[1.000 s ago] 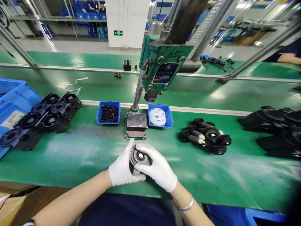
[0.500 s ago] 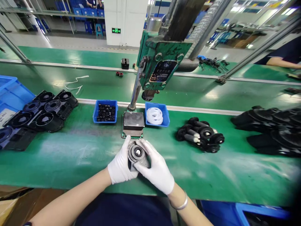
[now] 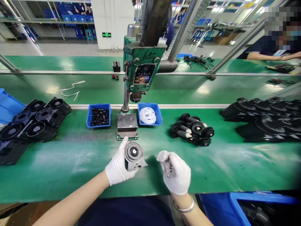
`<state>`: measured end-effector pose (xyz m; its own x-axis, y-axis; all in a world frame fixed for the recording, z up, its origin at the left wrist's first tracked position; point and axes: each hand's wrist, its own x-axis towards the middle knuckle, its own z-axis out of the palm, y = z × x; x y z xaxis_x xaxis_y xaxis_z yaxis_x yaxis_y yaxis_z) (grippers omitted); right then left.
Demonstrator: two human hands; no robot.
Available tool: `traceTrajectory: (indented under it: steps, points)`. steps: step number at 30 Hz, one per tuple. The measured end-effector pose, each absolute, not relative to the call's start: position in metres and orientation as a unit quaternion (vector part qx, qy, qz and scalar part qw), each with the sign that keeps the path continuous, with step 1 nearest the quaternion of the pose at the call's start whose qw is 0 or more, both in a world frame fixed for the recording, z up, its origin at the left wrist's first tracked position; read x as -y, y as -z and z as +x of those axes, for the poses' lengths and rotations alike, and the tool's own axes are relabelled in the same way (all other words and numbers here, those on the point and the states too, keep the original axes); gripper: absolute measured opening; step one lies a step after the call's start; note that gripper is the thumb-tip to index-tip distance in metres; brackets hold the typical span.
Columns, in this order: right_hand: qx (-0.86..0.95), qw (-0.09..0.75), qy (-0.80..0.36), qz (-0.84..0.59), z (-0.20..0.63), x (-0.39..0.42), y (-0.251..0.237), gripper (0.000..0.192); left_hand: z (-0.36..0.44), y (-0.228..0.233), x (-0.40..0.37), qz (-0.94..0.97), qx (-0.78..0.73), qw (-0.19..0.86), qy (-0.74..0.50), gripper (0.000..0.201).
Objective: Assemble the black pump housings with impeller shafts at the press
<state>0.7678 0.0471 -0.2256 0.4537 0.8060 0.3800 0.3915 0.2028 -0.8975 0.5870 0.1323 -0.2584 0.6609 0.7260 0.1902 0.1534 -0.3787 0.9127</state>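
L hand, white glove: fingers wrapped round the back and left edge of a round grey-black plastic housing w/ a silver centre hub, thumb up its side. Part is held just off the green bench, face tilted toward the camera, prob so the hub is easy to see and get at.

R hand, also gloved: off the part, just to its right, fingers curled loosely inward; can't tell if anything small is pinched inside. Silver bangle on that wrist.

Straight ahead of the part: grey metal block on a green base plate, sitting under the ram of a green hand press, so the work spot is within short reach. Flanking it, a small blue bin of black rings on the left, a small blue bin of white rings on the right; both close in, for either hand.

Further out: pile of black rollers w/ white shafts to the right, black housings in rows far left, more black parts stacked far right. Another person's arm rests across the far belt.
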Motion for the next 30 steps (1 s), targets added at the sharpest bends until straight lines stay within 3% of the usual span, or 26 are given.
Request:
traceTrajectory:
  steps: [2,6,11,15,20,23,25,28,30]
  points:
    - [0.550,0.535,-0.128,-0.628,0.765,-0.038,0.222,0.022,0.593,0.263,-0.128,0.763,-0.295,0.485,-0.309,0.121]
    - [0.703,0.317,-0.007,-0.636,0.742,-0.035,0.220,0.050,0.611,0.274,-0.120,0.740,-0.313,0.504,-0.319,0.120]
    - [0.671,0.232,0.065,-0.702,0.733,-0.037,0.233,0.057,0.609,0.275,-0.124,0.793,-0.220,0.486,-0.294,0.123]
    - [0.666,0.227,0.074,-0.707,0.740,-0.037,0.229,0.047,0.590,0.265,-0.136,0.796,-0.179,0.508,-0.277,0.107]
    - [0.692,0.296,0.067,-0.655,0.757,-0.040,0.210,0.036,0.568,0.263,-0.159,0.709,-0.209,0.513,-0.437,0.081]
    - [0.658,0.349,0.106,-0.659,0.762,-0.041,0.206,0.034,0.559,0.263,-0.171,0.670,-0.246,0.481,-0.509,0.078]
    - [0.665,0.330,0.088,-0.664,0.759,-0.042,0.209,0.035,0.556,0.261,-0.175,0.652,-0.266,0.477,-0.525,0.077]
    - [0.695,0.294,0.054,-0.654,0.750,-0.043,0.217,0.038,0.557,0.260,-0.173,0.655,-0.278,0.494,-0.500,0.076]
    - [0.683,0.313,0.074,-0.656,0.744,-0.043,0.220,0.037,0.559,0.260,-0.171,0.668,-0.281,0.507,-0.467,0.073]
